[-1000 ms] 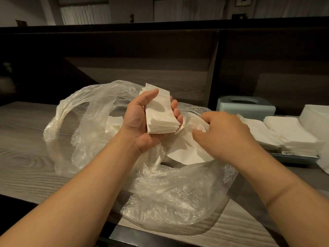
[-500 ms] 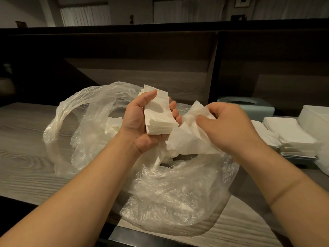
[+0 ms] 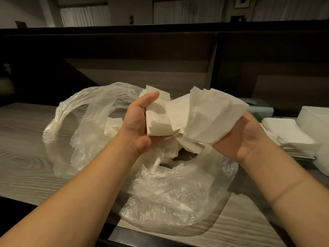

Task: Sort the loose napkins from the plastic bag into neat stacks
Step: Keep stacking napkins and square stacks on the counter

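Napkins in bag: loose napkins lie jumbled inside a clear plastic bag that sprawls open on a wood-grain counter, at the left and centre.
Left hand: the left hand, palm up above the bag, grips a squared napkin stack, thumb across the top and fingers curled behind it.
Stack's long axis: roughly upright, leaning away from the person.
Right hand: the right hand, palm up just beside the left, holds a rumpled bunch of napkins; its fingers are hidden beneath the paper, so I cannot tell their spread.
Key relation: the bunch touches the stack's right edge, so the right hand is likely nearer to feed it across.
Finished stacks: neat stacks sit at far right.
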The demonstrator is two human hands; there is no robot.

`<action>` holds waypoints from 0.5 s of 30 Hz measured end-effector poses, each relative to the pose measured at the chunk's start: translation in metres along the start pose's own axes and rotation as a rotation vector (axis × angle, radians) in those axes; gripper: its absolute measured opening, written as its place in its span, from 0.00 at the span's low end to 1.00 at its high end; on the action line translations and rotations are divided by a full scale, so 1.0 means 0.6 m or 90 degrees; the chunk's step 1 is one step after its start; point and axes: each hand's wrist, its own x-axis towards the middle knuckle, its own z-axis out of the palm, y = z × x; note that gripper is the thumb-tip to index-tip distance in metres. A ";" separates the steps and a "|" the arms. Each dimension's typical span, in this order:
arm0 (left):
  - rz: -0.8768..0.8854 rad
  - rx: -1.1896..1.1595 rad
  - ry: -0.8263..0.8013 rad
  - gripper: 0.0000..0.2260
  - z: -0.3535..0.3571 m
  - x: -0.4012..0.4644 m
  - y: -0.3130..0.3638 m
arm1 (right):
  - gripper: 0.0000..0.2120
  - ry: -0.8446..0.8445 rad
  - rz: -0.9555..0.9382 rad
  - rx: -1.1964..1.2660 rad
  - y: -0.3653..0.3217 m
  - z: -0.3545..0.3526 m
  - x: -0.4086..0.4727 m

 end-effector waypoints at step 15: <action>-0.142 0.188 -0.153 0.18 0.005 -0.014 -0.012 | 0.14 0.011 -0.095 -0.445 0.004 0.035 -0.007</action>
